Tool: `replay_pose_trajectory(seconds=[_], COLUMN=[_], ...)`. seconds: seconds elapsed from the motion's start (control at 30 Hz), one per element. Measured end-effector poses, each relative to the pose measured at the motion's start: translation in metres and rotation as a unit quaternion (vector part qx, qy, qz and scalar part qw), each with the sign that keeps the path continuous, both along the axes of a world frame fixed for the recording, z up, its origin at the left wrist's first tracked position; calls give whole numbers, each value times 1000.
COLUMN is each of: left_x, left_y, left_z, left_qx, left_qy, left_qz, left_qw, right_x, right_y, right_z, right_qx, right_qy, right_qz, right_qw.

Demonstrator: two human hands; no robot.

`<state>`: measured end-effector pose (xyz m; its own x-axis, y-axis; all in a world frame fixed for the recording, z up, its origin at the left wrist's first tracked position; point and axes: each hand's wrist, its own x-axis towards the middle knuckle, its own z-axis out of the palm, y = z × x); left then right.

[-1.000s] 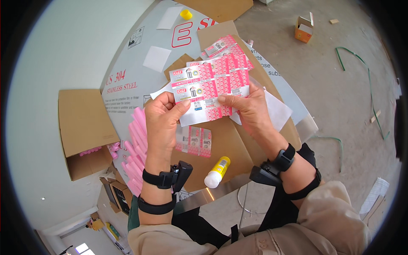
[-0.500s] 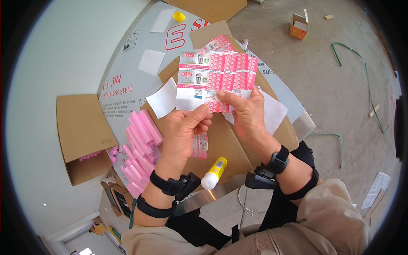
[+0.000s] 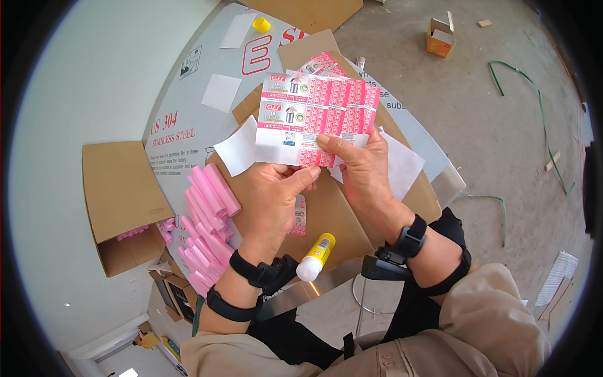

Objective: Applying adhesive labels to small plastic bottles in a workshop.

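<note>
A fanned stack of pink and white printed paper labels [image 3: 317, 110] is held up over the cardboard. My right hand [image 3: 363, 160] grips its lower right part, thumb on top and fingers behind. My left hand [image 3: 282, 188] is closed, thumb against bent fingers, at the lower edge of the stack; it seems to pinch a label's edge there. Below, partly behind the left hand, another label [image 3: 299, 217] lies on the brown cardboard [image 3: 333, 217]. A yellow glue stick [image 3: 317, 256] with a white end rests near the table's front edge.
Rolled pink plastic bags [image 3: 207, 220] lie piled left of my left forearm, beside an open cardboard box [image 3: 125, 201]. White paper sheets [image 3: 237, 146] surround the labels. A yellow cap [image 3: 261, 25] sits at the far side. On the floor stands a small orange box [image 3: 440, 39].
My left hand has moved slightly right along the lower edge of the labels, its thumb further over. The label stack has shifted a little left. Nothing else has moved noticeably.
</note>
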<state>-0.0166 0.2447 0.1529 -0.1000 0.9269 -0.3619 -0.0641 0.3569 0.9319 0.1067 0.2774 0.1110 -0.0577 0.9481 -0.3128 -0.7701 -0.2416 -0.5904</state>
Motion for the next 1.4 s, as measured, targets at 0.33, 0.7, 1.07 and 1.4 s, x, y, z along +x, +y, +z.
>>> replay_pose_trajectory(seconds=[0.33, 0.7, 1.07, 1.4], left_x=[-9, -25, -13, -10], left_y=[-3, 18, 11, 9], left_z=[6, 28, 11, 7], left_qx=[77, 101, 137, 142], left_qy=[50, -17, 27, 42], left_qz=[-107, 77, 135, 138], left_qw=[990, 992, 981, 979], right_x=[0, 5, 3, 1], right_y=[3, 0, -1, 0], right_z=[4, 3, 4, 6], right_qx=[-34, 21, 33, 7], right_qy=[75, -1, 21, 8], right_qz=[10, 69, 51, 41], right_qw=[997, 997, 998, 999])
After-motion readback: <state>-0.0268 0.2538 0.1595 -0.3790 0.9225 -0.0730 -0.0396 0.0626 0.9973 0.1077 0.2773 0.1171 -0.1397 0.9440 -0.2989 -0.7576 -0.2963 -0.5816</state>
